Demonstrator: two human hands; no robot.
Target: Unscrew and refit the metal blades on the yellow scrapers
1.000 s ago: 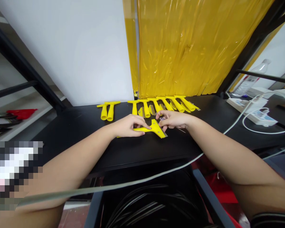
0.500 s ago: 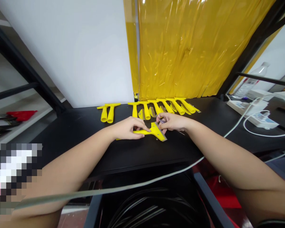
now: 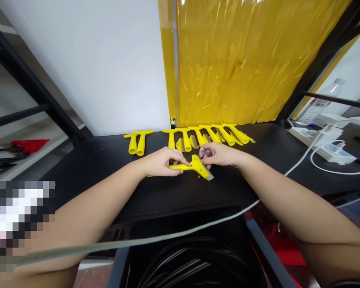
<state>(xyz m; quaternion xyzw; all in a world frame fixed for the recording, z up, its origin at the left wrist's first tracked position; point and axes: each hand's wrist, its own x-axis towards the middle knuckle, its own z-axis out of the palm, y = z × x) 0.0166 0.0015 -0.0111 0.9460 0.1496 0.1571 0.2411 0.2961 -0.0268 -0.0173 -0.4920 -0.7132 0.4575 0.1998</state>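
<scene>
A yellow scraper (image 3: 197,166) with a metal blade (image 3: 209,175) lies low over the black tabletop, its head pointing right. My left hand (image 3: 165,162) is closed around its handle, the thumb along the top. Beside the upper end of the blade, my right hand (image 3: 214,154) is pinched closed. Something small and purplish shows among its fingers; I cannot make out what it is. A tiny round metal piece (image 3: 199,176) lies near the scraper head.
Behind my hands, several yellow scraper parts (image 3: 186,140) stand in a row, with two yellow handles (image 3: 133,144) further left. White power strips (image 3: 333,146) and a clear bottle (image 3: 321,102) are at the right. A pale cable (image 3: 180,231) crosses in front.
The view has shifted slightly. My right fingers have shifted a little at the blade's upper end, and more of the blade's lower end shows. My left hand keeps its hold on the scraper.
</scene>
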